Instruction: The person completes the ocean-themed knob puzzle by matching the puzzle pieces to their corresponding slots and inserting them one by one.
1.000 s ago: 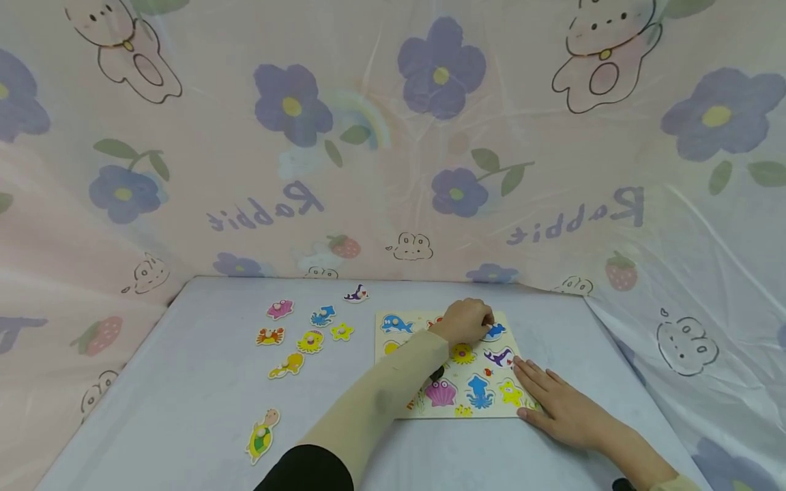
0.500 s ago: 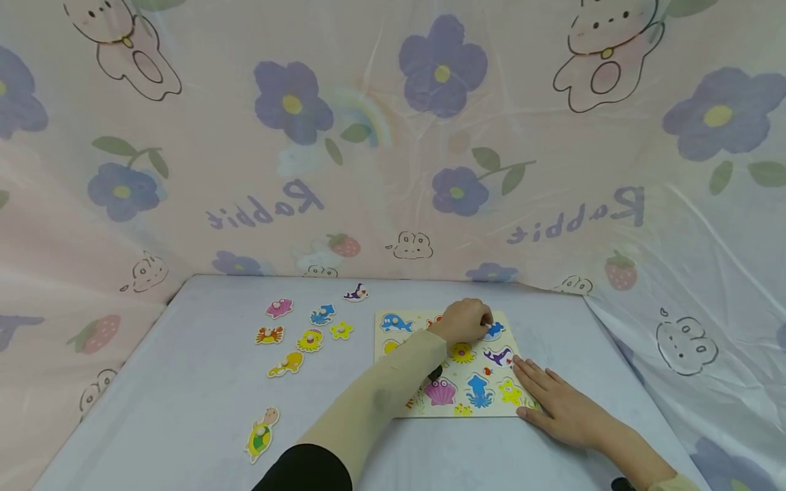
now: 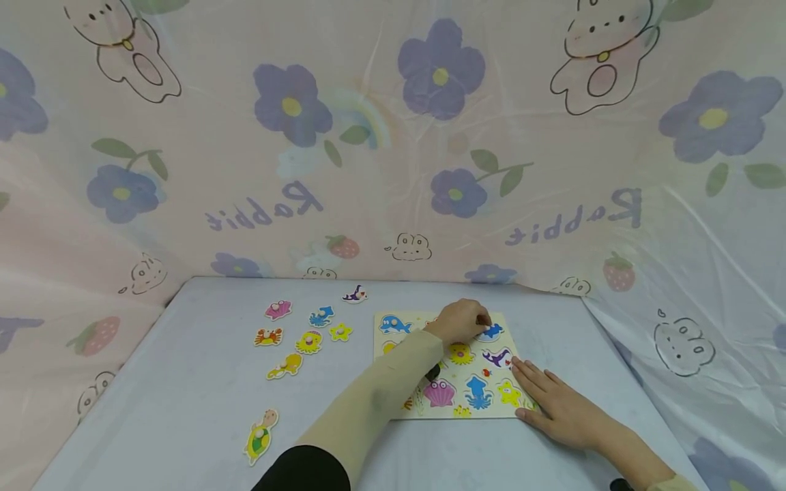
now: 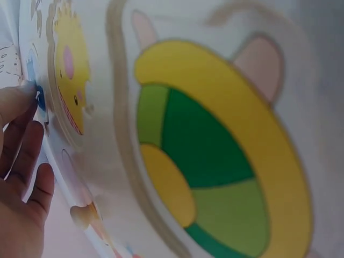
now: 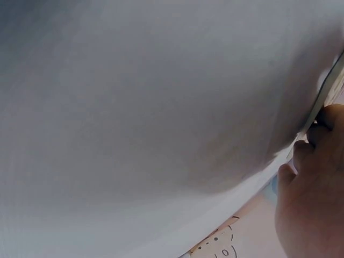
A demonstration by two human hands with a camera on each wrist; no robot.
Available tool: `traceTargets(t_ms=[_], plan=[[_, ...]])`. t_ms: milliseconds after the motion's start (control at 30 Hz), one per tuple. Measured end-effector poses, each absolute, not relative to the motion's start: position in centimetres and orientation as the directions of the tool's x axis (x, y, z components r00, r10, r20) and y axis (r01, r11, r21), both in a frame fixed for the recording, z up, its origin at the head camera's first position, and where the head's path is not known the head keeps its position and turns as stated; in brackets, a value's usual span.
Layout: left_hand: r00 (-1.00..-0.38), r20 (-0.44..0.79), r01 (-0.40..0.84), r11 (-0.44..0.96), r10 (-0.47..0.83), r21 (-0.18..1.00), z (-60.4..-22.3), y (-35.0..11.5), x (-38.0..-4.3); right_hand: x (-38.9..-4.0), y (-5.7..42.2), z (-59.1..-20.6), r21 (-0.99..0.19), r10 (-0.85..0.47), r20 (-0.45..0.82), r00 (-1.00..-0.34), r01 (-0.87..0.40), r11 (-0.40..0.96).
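A pale puzzle board [image 3: 491, 413] with printed sea animals lies right of centre. My left hand [image 3: 457, 320] reaches across it to the far right corner, pinching a blue sea-animal puzzle piece [image 3: 491, 333]. In the left wrist view, thumb and fingertips of the left hand [image 4: 21, 188] meet at the blue piece [image 4: 40, 98], beyond a large printed turtle [image 4: 209, 156]. My right hand [image 3: 561, 409] lies flat with fingers straight, fingertips on the board's right edge. A blue whale piece [image 3: 395, 324] with a knob sits at the board's far left corner. The left forearm hides part of the board.
Several loose knobbed pieces lie on the white table [image 3: 184, 382] left of the board, among them a crab [image 3: 268, 337], a starfish [image 3: 340, 332], an octopus [image 3: 309, 342] and a turtle [image 3: 260, 438]. A patterned curtain [image 3: 368, 164] hangs behind the table.
Hardly anything differs. The left hand stays at the blue piece, which shows slightly more past the fingertips. The right hand keeps its place.
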State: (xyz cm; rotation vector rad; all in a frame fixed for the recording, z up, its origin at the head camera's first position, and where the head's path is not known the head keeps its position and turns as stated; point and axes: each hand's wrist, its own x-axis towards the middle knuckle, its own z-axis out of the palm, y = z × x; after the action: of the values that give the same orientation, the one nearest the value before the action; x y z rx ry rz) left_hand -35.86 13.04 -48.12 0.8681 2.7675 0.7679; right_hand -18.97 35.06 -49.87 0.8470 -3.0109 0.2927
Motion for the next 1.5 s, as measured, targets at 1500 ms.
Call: traceTargets(t_ms=[1500], plan=[[-0.848,-0.053,0.341,0.621,0.527,0.706,-47.3,12.2,-35.6,-19.0,35.1,-49.8,-0.22,-0.503,0.021,-0.864,-0.495,0.841]])
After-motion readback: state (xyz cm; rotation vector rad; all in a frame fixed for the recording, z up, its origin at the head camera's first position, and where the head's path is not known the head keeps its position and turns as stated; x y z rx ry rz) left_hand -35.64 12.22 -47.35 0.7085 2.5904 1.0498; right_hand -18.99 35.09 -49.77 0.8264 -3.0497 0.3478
